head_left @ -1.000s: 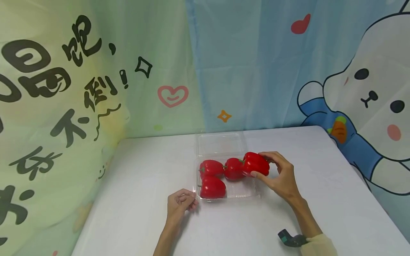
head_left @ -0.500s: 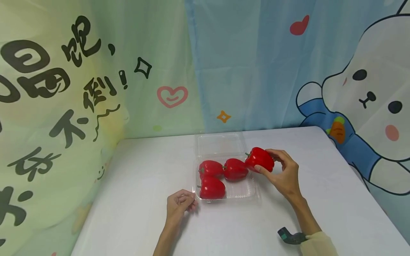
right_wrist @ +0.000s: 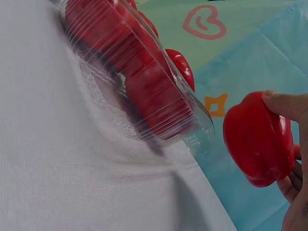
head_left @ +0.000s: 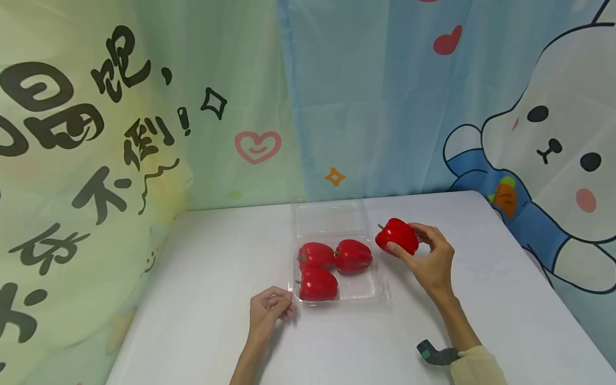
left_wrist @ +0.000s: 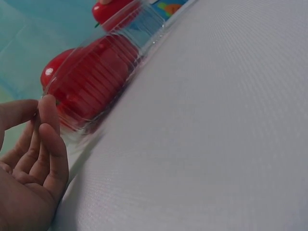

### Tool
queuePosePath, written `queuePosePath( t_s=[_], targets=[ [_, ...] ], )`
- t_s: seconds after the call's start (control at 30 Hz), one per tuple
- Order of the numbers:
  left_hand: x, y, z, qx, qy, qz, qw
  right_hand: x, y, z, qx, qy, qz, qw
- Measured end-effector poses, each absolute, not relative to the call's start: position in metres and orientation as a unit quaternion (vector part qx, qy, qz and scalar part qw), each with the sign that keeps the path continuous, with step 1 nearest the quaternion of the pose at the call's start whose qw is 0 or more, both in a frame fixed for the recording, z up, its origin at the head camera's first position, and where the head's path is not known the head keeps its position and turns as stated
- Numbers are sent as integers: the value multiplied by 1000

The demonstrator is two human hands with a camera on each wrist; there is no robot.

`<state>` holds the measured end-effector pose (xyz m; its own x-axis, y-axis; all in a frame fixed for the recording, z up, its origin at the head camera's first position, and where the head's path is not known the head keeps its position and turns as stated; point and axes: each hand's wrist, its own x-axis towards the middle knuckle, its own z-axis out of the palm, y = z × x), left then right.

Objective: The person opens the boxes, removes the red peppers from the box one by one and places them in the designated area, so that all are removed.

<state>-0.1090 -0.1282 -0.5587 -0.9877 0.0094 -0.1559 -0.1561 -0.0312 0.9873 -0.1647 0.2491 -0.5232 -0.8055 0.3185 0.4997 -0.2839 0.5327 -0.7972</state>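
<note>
A red bell pepper (head_left: 397, 236) is gripped between the thumb and fingers of my right hand (head_left: 432, 262), raised just right of a clear plastic clamshell box (head_left: 363, 286). In the right wrist view this pepper (right_wrist: 257, 139) hangs apart from the box wall. Three more red peppers lie inside the box: one at the back left (head_left: 315, 255), one at the front left (head_left: 317, 284) and one at the back middle (head_left: 353, 255). At the box's front left corner, my left hand (head_left: 269, 310) pinches the rim between thumb and forefinger, as the left wrist view shows.
The box's transparent lid (head_left: 329, 218) lies folded back toward the rear of the white table (head_left: 216, 256). A printed curtain (head_left: 346, 96) hangs behind and to the left. A dark wrist camera (head_left: 437, 354) sits on the right forearm.
My right hand has carried its pepper rightward and up, from over the box to beside it. The left hand keeps its place at the box corner.
</note>
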Motion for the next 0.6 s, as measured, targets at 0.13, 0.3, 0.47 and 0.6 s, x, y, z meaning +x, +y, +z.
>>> queuePosePath(
  t_s=[0.13,0.3,0.47,0.6],
  targets=[
    [-109,-128,-558,-48,695,715,59,-167,249,-526,-39,-818,480,315],
    [-108,-127,-556,-42,697,714,56,-170,248,-530,-65,-815,480,318],
    [-109,-126,-557,-47,696,715,52,-174,247,-535,-79,-810,488,316],
    [-109,-126,-557,-54,693,717,54,-178,246,-538,-92,-808,493,309]
  ],
)
